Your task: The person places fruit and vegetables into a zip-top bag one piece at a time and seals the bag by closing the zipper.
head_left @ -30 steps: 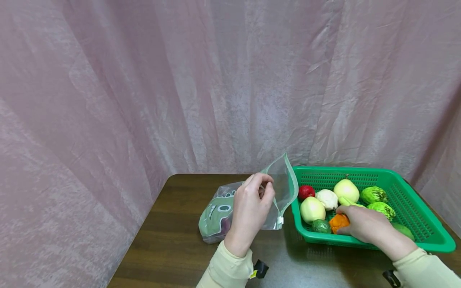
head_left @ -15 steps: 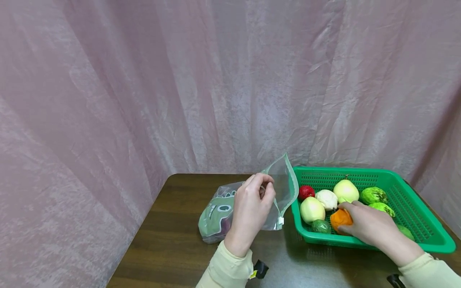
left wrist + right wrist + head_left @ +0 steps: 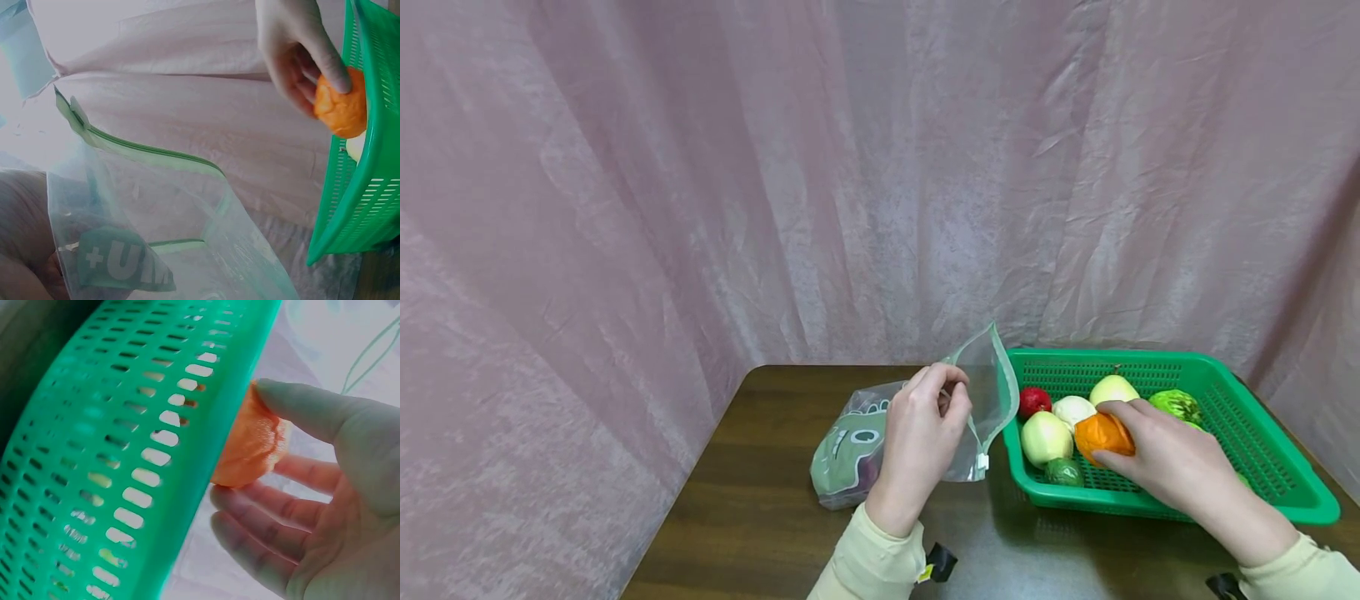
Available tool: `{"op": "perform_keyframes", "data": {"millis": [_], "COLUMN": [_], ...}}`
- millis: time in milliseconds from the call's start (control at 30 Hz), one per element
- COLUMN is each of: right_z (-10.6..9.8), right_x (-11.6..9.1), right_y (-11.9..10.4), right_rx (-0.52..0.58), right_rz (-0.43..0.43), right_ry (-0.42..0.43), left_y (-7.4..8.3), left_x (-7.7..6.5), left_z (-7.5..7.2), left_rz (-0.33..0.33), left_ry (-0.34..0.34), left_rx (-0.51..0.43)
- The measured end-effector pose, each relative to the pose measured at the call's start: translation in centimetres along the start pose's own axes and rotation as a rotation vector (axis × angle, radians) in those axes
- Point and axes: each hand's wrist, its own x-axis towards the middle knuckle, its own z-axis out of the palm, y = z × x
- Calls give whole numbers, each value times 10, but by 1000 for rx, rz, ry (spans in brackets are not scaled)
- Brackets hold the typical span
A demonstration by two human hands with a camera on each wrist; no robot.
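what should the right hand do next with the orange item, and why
Probably lift the orange item clear of the green basket and carry it left to the clear zip bag. The right hand grips it between thumb and fingers, while the left hand holds the bag, whose mouth gapes toward the basket.

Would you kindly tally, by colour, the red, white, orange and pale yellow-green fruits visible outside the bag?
Red fruit: 1
White fruit: 1
Orange fruit, in the right hand: 1
Pale yellow-green fruits: 2
Total: 5
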Motion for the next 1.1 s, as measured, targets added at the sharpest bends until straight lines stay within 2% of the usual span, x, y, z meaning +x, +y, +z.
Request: {"op": "perform_keyframes", "data": {"millis": [700, 1100], "right_z": [-23, -29], "right_x": [6, 13], "right_y": [-45, -75], "right_rx": [299, 408], "right_rz": [-15, -40], "right_ry": [329, 333], "left_y": [0, 1], "left_x": [0, 0], "left_z": [-2, -3], "left_rz": [1, -3], "left_ry": [2, -2], "left_rx": [-6, -18]}}
